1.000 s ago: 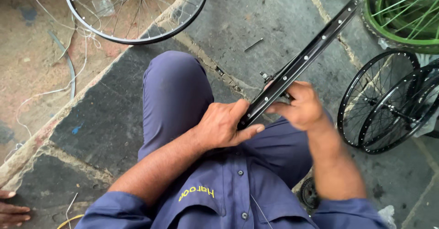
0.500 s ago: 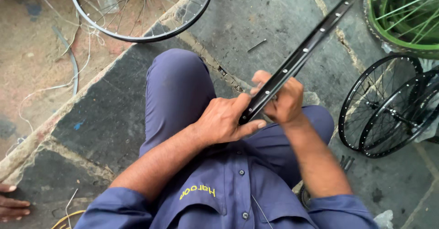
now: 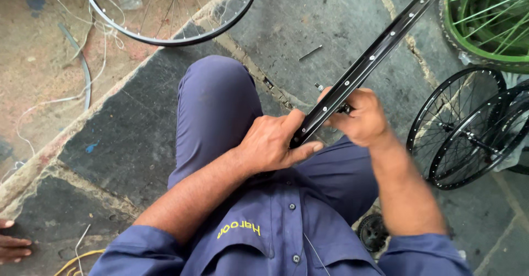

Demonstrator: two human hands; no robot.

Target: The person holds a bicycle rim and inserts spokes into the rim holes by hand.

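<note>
2 hands (image 3: pixel 275 144) (image 3: pixel 361 116) grip black rim (image 3: pixel 366 64).

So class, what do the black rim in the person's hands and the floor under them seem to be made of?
Rim: probably metal with a glossy black coat; it shows sheen and a row of small holes.
Floor: looks like grey stone or concrete slabs, matte and rough, with cracked joints.

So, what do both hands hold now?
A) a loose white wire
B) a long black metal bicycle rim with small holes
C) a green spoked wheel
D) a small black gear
B: the left hand and the right hand both grip the long black metal bicycle rim, which runs diagonally above the lap.
</note>
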